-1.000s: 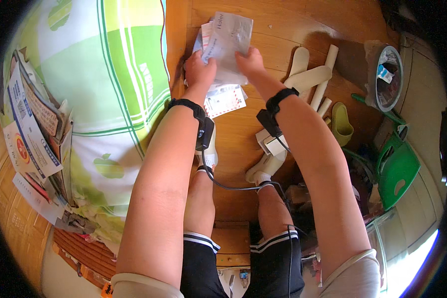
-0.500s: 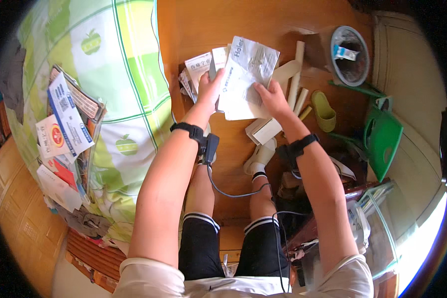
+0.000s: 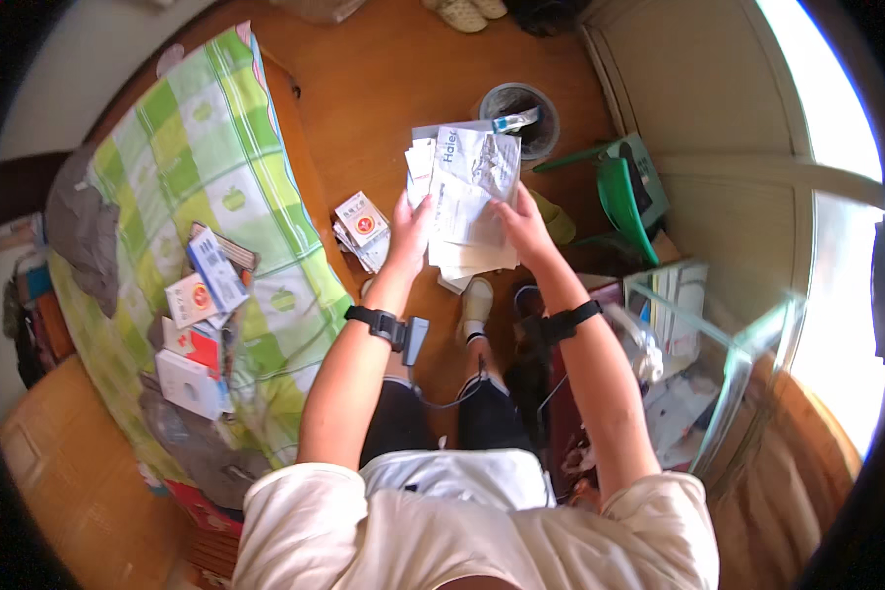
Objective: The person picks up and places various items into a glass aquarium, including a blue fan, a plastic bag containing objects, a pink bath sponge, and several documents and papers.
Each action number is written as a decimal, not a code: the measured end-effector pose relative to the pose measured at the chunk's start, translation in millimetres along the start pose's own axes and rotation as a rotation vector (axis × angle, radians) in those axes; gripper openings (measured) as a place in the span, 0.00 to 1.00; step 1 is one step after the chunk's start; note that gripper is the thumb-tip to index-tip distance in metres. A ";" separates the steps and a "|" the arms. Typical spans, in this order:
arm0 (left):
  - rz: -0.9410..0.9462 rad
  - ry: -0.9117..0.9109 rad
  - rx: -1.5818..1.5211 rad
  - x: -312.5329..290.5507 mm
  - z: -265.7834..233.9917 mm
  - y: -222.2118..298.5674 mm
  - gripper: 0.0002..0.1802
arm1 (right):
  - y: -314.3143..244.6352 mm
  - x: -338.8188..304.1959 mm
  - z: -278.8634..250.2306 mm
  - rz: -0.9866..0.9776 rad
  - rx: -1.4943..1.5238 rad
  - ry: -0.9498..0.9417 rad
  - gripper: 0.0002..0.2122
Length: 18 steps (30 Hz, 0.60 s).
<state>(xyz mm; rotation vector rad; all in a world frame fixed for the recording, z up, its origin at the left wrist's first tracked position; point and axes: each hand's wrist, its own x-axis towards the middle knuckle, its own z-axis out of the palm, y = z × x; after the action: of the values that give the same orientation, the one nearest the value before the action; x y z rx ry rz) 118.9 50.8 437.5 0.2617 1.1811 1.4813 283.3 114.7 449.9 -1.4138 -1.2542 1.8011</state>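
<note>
A stack of papers and booklets [image 3: 474, 211] is held out in front of me, its edges uneven. On top lies a whitish booklet with a crumpled, shiny upper part. My left hand [image 3: 413, 231] grips the left edge, where smaller white papers [image 3: 420, 162] stick out. My right hand [image 3: 523, 228] grips the right edge, its thumb on the top sheet. Below and left of the stack, a pile of papers and small booklets [image 3: 362, 221] lies on the wooden floor. The undersides of the held papers are hidden.
A bed with a green checked cover [image 3: 256, 187] stands left, bearing booklets and cards [image 3: 216, 275]. Beyond the stack is a round waste bin [image 3: 549, 138]. A green chair [image 3: 621, 211], a green slipper [image 3: 559, 226] and a glass-edged case [image 3: 737, 359] are to the right.
The view has shifted, showing more of the room, with the bin now closer behind the stack. Both hands still hold the stack; more sheets show fanned out at its left and lower edges.
</note>
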 end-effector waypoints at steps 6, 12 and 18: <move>0.095 -0.193 0.205 -50.2 80.7 74.4 0.13 | -89.9 -63.1 -18.8 -0.347 0.058 0.100 0.18; 0.154 -0.437 0.311 -83.1 144.3 150.5 0.13 | -187.7 -137.5 -27.2 -0.463 0.140 0.250 0.18; 0.200 -0.809 0.321 -124.7 182.2 213.9 0.16 | -243.0 -225.0 -19.6 -0.418 0.441 0.248 0.15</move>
<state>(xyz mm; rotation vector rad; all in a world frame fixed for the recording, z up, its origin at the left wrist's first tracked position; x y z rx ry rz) 157.4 75.8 741.5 1.1105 0.7234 1.1519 340.0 39.0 767.9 -1.0010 -0.8737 1.4491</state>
